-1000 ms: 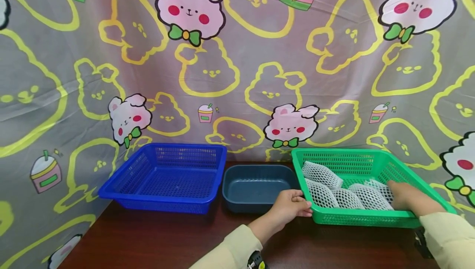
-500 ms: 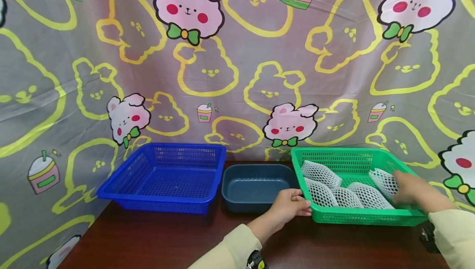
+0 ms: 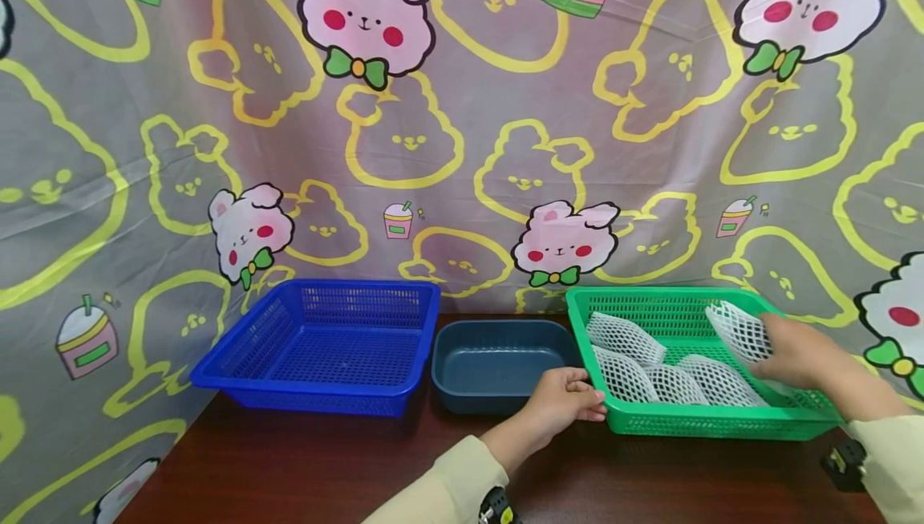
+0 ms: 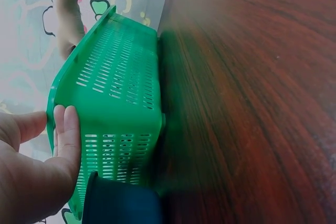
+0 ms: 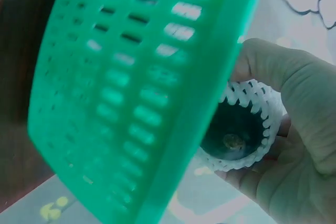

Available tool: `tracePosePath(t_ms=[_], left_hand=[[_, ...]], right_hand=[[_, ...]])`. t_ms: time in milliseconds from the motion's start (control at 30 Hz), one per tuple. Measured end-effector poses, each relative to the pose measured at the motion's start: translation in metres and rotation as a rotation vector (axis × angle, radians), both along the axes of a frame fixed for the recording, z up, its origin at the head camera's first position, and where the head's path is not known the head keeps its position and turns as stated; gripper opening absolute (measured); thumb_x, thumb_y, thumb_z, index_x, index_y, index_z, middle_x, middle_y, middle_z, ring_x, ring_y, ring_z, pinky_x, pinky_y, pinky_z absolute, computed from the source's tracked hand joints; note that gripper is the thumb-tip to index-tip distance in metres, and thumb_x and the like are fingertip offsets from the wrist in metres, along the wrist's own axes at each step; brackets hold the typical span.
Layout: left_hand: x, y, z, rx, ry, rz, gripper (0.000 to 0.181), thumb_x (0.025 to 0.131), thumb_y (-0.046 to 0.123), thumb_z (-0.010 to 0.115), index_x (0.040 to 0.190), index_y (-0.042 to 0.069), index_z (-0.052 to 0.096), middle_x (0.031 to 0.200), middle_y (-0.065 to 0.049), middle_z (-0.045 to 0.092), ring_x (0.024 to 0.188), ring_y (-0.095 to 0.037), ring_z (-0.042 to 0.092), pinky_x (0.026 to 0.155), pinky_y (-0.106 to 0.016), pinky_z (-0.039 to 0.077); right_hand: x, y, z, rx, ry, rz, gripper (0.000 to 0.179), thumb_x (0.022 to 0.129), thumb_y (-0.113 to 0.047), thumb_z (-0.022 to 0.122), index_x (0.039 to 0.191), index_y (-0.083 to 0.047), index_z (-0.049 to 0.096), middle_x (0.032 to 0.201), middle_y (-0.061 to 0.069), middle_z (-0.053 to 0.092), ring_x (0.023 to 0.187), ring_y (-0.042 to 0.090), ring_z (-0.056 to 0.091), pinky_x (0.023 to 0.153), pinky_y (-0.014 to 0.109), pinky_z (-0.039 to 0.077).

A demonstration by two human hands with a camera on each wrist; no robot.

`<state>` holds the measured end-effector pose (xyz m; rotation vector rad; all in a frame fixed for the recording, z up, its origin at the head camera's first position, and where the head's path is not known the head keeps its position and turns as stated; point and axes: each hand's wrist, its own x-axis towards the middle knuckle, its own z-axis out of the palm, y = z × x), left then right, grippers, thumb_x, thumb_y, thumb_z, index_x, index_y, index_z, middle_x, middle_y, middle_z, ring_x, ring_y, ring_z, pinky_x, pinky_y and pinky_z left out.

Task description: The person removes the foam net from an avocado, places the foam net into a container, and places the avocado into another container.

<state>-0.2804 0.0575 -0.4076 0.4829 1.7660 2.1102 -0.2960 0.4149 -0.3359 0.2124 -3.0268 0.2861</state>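
Observation:
My right hand (image 3: pixel 797 355) grips a white foam net sleeve (image 3: pixel 742 333) over the right half of the green basket (image 3: pixel 722 421). In the right wrist view, the sleeve's open end (image 5: pixel 272 109) shows a dark rounded thing (image 5: pixel 231 121) with a small brown spot inside. My thumb and fingers curl around the sleeve. Several more white net sleeves (image 3: pixel 715 379) lie along the basket's left and near sides, their contents mostly hidden. My left hand (image 3: pixel 563 402) pinches the basket's near left corner, with thumb and fingers on either side of the rim in the left wrist view.
A dark blue-grey tub (image 3: pixel 498 405) stands just left of the green basket. Further left is a blue perforated basket (image 3: pixel 318 400). All stand on the dark wooden table (image 3: pixel 346 468). Behind them hangs a patterned cloth (image 3: pixel 462 107).
My right hand has lifted the net sleeve up from the basket's right side, its far end tilting upward and slightly left. The left hand stays at the corner.

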Motion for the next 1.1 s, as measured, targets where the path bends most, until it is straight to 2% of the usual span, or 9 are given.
tracePosePath(t_ms=[167,333,567,867,1100], left_hand=[[0.000,-0.002,0.001,-0.015,0.002,-0.009,0.040,0.092,-0.005,0.060,0.129,-0.014,0.049,0.088,-0.012,0.069,0.081,-0.025,0.070,0.074,-0.035,0.057],[0.001,-0.005,0.003,-0.040,0.012,-0.026,0.043,0.093,-0.005,0.060,0.132,-0.016,0.046,0.090,-0.013,0.069,0.083,-0.028,0.070,0.075,-0.037,0.057],[0.001,-0.014,0.004,-0.074,0.025,-0.053,0.040,0.092,-0.004,0.061,0.130,-0.012,0.050,0.092,-0.016,0.068,0.083,-0.026,0.070,0.077,-0.040,0.056],[0.001,-0.030,0.007,-0.131,0.072,-0.089,0.037,0.093,0.001,0.062,0.127,-0.008,0.055,0.097,-0.016,0.068,0.084,-0.022,0.069,0.081,-0.044,0.055],[0.006,-0.043,0.010,-0.182,0.121,-0.076,0.035,0.092,0.002,0.063,0.125,-0.009,0.057,0.094,-0.009,0.069,0.083,-0.020,0.068,0.075,-0.035,0.057]], right_hand=[[0.006,-0.019,0.008,-0.043,0.032,0.021,0.092,0.070,-0.020,0.081,0.126,0.030,0.028,0.108,0.044,0.048,0.087,0.048,0.055,0.069,0.056,0.048],[0.011,-0.040,0.014,-0.075,0.083,0.072,0.092,0.070,-0.020,0.081,0.129,0.028,0.028,0.114,0.043,0.046,0.091,0.047,0.054,0.072,0.056,0.048],[0.017,-0.063,0.019,-0.128,0.167,0.149,0.083,0.069,-0.016,0.082,0.128,0.019,0.036,0.103,0.028,0.055,0.081,0.033,0.055,0.062,0.043,0.048],[0.025,-0.090,0.024,-0.138,0.230,0.189,0.085,0.069,-0.016,0.082,0.133,0.016,0.036,0.109,0.028,0.054,0.085,0.034,0.056,0.064,0.044,0.049],[0.035,-0.108,0.024,-0.164,0.249,0.250,0.085,0.070,-0.016,0.083,0.135,0.013,0.036,0.113,0.024,0.054,0.089,0.033,0.054,0.066,0.044,0.050]])
